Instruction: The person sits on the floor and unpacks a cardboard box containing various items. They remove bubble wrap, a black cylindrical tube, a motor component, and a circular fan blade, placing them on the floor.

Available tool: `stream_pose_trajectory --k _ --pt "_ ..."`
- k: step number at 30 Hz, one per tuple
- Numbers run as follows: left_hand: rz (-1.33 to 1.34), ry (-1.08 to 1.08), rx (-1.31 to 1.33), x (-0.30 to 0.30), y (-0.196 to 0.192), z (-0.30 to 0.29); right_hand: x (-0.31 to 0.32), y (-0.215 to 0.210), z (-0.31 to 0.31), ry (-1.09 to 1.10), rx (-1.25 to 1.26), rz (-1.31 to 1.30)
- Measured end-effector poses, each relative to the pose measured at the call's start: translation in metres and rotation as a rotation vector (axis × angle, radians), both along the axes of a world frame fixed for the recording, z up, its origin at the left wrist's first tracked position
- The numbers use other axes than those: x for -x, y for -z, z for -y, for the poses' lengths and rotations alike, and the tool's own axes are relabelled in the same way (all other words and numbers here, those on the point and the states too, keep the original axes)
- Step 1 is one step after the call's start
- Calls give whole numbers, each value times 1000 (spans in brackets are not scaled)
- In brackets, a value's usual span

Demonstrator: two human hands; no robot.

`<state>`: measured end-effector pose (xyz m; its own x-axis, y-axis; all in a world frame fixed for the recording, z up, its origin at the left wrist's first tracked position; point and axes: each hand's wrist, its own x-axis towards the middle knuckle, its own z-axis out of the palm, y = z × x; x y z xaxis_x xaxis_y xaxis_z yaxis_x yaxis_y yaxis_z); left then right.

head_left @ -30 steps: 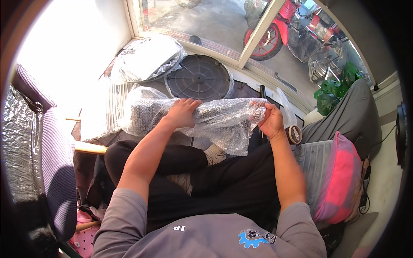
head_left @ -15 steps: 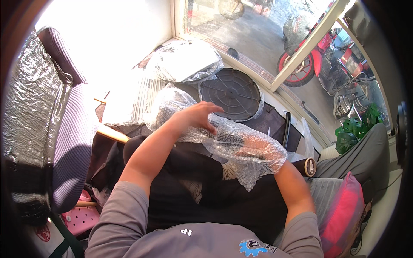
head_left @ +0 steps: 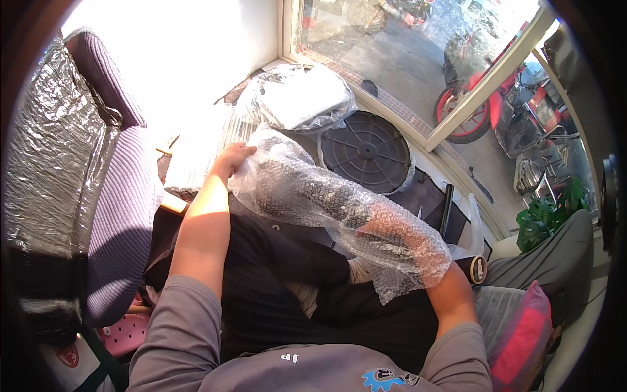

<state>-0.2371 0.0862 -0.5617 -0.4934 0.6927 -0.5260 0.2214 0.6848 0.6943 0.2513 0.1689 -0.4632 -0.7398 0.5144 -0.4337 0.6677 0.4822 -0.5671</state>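
A long piece of clear bubble wrap (head_left: 294,173) stretches across above my lap, like a sleeve. My left hand (head_left: 236,157) is closed on its far left end, by the fingertips. At the other end my right hand (head_left: 395,225) is inside the wrap, which covers it down to the wrist. Its fingers show only blurred through the bubbles. Something dark shows through the wrap beside that hand; whether it lies inside or behind, I cannot tell. A loose corner of the wrap hangs down under my right wrist.
A round black ribbed lid (head_left: 367,149) and a plastic-wrapped round bundle (head_left: 297,98) lie ahead. A dark tube (head_left: 447,210) and a dark roll (head_left: 477,268) are at the right. A ribbed purple cushion (head_left: 124,222) stands left; a red-pink cushion (head_left: 522,340) sits right.
My left hand has moved left and away from me, from above the middle of the wrap to its far end. The wrap is now stretched out longer. My right hand stays inside it.
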Motion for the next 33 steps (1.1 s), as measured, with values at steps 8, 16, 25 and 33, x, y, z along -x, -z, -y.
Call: stream_pose_trajectory --k 8,16,25,33 --pt "42 -616 -554 34 -24 -18 -108 -77 7 93 -154 -148" --pt "111 -1079 -919 64 -89 -33 -149 -142 6 184 -228 178" --pt "-440 -1096 -1084 235 -152 -65 -183 -163 20 47 -372 275" --pt "-1802 -642 -1225 109 -262 -55 -240 -136 19 234 -520 304"
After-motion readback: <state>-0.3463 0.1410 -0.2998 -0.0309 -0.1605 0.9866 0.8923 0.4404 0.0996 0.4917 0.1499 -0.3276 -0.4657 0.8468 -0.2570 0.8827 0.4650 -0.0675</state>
